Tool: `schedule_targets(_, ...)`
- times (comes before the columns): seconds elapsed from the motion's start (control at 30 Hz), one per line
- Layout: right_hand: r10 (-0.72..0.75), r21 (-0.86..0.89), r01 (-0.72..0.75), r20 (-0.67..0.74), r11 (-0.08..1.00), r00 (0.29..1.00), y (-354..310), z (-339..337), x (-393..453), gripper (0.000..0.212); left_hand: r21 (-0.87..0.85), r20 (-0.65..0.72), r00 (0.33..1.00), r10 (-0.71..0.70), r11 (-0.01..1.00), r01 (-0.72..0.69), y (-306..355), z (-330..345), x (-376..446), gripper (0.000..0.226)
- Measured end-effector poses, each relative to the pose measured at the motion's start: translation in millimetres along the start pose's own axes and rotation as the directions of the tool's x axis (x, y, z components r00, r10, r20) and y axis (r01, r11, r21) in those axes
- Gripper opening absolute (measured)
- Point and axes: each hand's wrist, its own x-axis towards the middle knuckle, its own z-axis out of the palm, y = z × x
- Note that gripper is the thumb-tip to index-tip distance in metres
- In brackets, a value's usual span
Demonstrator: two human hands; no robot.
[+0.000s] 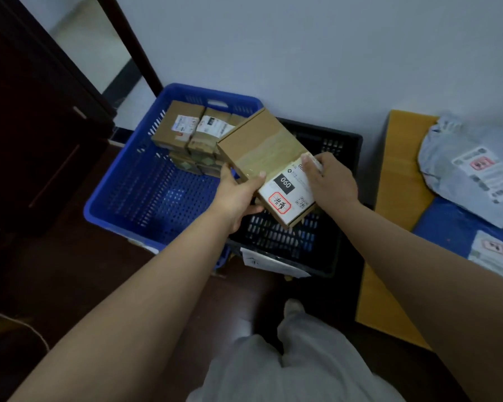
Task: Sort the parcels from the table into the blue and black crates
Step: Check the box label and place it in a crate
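both arms extended over the blue crate point(122, 204); left hand point(238, 195) grips from below, thumb on top, right hand point(328, 181) clamps from the right, fingers curled

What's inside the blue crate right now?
Several cardboard parcels with labels are stacked at the far end of the blue crate. Its near floor shows bare. The held box covers the stack's right part.

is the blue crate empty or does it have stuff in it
Partly filled: cardboard boxes are stacked at the far end of the blue crate, the near floor bare.
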Motion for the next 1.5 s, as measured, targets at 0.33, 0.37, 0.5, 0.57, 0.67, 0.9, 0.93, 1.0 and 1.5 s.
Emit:
schedule_targets(0.33,0.115,-0.131,-0.075,0.331,0.989,0.936,-14,79,57,0.054,0.028,-0.095,0.981,-0.171,0.984,0.174,-7,-57,78,0.051)
schedule_targets(0.37,0.129,-0.148,-0.083,0.338,0.986,0.932,-20,88,62,0.054,0.035,-0.092,0.980,-0.176,0.983,0.180,-7,-65,87,0.044)
schedule_targets(0.5,0.179,-0.141,-0.139,0.333,0.980,0.926,-49,129,79,0.050,0.046,-0.055,0.984,-0.170,0.984,0.172,1,-108,124,0.030)
schedule_targets(0.57,0.214,-0.123,-0.184,0.313,0.975,0.925,-68,154,87,0.049,0.085,-0.018,0.984,-0.179,0.980,0.180,6,-136,144,0.032)
schedule_targets(0.67,0.278,-0.125,-0.251,0.293,0.960,0.915,-102,199,97,0.051,0.198,0.002,0.979,-0.204,0.960,0.199,14,-187,167,0.052)
schedule_targets(0.9,0.384,-0.033,-0.388,0.242,0.921,0.891,-167,281,115,0.050,0.236,0.058,0.973,-0.221,0.951,0.202,25,-274,219,0.053)
schedule_targets(0.93,0.381,-0.034,-0.384,0.236,0.923,0.894,-171,287,119,0.050,0.228,0.054,0.979,-0.197,0.957,0.180,26,-277,227,0.047)
schedule_targets(1.0,0.366,-0.038,-0.368,0.242,0.929,0.898,-175,295,130,0.048,0.237,0.027,0.990,-0.141,0.963,0.131,26,-282,242,0.044)
schedule_targets(1.5,0.248,0.135,-0.304,0.327,0.943,0.912,-191,388,263,0.046,0.788,-0.074,0.981,0.180,0.614,-0.053,51,-292,410,0.046)
